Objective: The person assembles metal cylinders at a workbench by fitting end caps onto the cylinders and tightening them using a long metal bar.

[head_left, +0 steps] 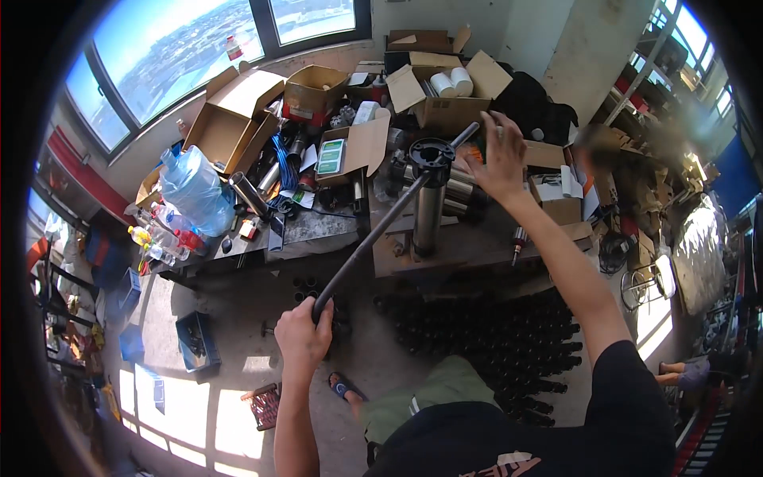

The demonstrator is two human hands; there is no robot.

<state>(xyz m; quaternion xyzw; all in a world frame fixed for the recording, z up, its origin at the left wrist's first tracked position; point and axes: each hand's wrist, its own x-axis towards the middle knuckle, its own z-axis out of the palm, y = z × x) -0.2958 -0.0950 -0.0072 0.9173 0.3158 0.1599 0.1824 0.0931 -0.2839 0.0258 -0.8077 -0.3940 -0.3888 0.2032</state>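
Upright on the workbench stands a shiny metal cylinder [427,219] with a black round cap [431,153] on its top, holes showing in the cap. A long dark bar [376,234] runs slantwise past the cap, from near me up to the far right. My left hand [304,338] is closed round the bar's near end. Beside the bar's far end, my right hand [501,155] is raised with its fingers spread and nothing seen in it. Whether its fingertips touch the bar is hard to make out.
More metal cylinders [457,191] lie behind the upright one. Open cardboard boxes [453,95] and a large blue water bottle [195,187] crowd the benches. Many black parts [493,350] cover the floor below. A blue bin [197,342] sits at left; a person's legs show far right.
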